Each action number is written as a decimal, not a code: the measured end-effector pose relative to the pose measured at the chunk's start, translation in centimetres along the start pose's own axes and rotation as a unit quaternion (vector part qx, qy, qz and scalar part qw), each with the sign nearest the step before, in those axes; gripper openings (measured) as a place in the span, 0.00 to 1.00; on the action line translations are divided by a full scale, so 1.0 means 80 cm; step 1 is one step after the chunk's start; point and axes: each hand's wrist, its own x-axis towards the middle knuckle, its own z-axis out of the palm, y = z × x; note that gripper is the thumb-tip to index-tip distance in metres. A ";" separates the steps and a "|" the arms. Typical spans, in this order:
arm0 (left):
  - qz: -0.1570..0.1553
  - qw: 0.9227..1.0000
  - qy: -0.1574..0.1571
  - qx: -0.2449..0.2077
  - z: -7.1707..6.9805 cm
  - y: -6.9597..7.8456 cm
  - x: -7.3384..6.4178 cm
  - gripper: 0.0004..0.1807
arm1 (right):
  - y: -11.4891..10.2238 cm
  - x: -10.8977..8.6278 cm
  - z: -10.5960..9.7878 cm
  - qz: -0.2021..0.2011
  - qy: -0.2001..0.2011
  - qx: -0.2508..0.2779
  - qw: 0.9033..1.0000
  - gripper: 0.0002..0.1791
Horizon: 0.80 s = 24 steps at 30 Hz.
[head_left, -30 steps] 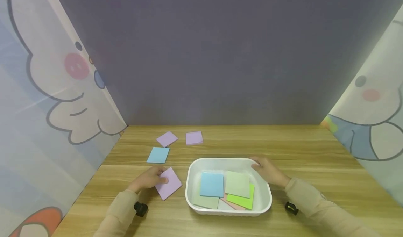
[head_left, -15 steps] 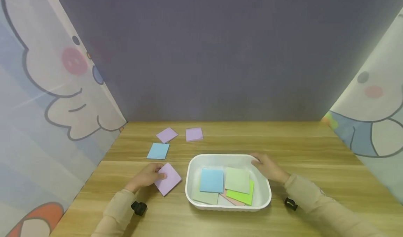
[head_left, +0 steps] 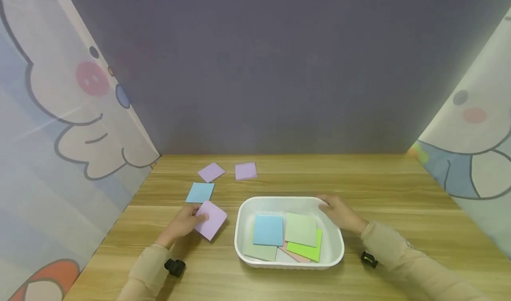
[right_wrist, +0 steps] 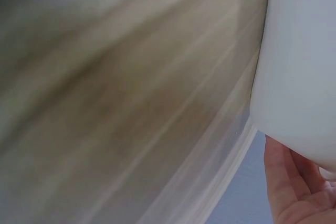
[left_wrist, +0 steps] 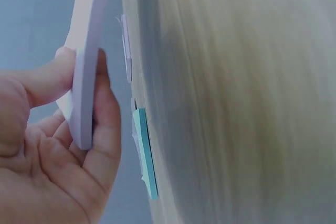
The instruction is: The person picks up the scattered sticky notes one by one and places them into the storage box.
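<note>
My left hand (head_left: 184, 222) pinches a purple sticky note pad (head_left: 211, 221) by one side, thumb on top and fingers beneath. In the left wrist view the pad (left_wrist: 86, 66) stands edge-on, raised off the wood. My right hand (head_left: 340, 213) grips the far right corner of a white plastic bin (head_left: 242, 239), thumb over the rim. Its fingers (right_wrist: 281, 171) lie against the bin's outer wall in the right wrist view. Inside the bin are a blue pad (head_left: 268, 230), a pale green pad (head_left: 301, 230), a bright green pad (head_left: 310, 251) and several partly covered ones.
Beyond the left hand a blue pad (head_left: 200, 192) lies on the wooden table (head_left: 379, 176). Two purple pads, one left (head_left: 211, 172) and one right (head_left: 245, 171), lie farther back. A dark panel (head_left: 255, 70) closes the far edge; printed cloths (head_left: 48, 92) hang at the sides.
My left hand has raised the purple pad and shifted it slightly away and left, close to the blue pad on the table. The right hand keeps its grip on the bin.
</note>
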 end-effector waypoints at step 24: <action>0.001 0.993 0.099 -0.062 0.003 0.032 -0.007 0.18 | -0.003 0.002 0.002 -0.005 0.019 -0.021 1.000 0.15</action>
